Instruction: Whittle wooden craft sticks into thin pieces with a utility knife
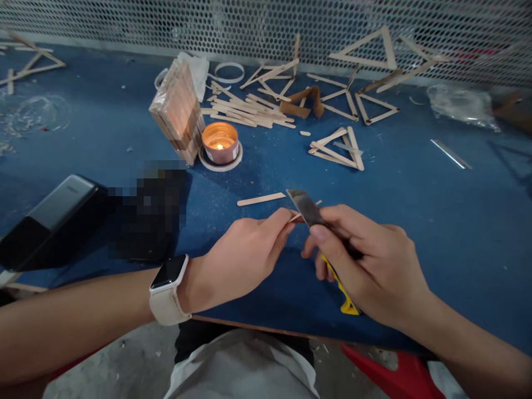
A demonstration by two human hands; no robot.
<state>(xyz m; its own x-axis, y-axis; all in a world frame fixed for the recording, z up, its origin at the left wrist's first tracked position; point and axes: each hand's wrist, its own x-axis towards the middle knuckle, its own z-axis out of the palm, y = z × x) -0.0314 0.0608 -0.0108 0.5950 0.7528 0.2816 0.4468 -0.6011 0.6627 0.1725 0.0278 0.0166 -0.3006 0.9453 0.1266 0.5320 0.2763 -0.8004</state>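
My left hand (245, 252), with a watch (169, 288) on its wrist, pinches a thin popsicle stick (296, 217) over the front of the blue table. In my right hand (366, 249) is a yellow utility knife (348, 302), its wide blade (305, 206) pointing up and left. The blade lies across the stick, close to my left fingertips. Just beyond the hands, a loose popsicle stick (261, 199) with one slanted end rests on the table. My right fingers hide most of the knife's handle.
A lit candle (220, 145) in a tin stands on a tape roll beside wrapped stick bundles (178, 111). Behind are loose sticks (245, 111) and stick triangles (338, 148). A black device (54, 219) lies left. Perforated metal (249, 27) borders the table's back.
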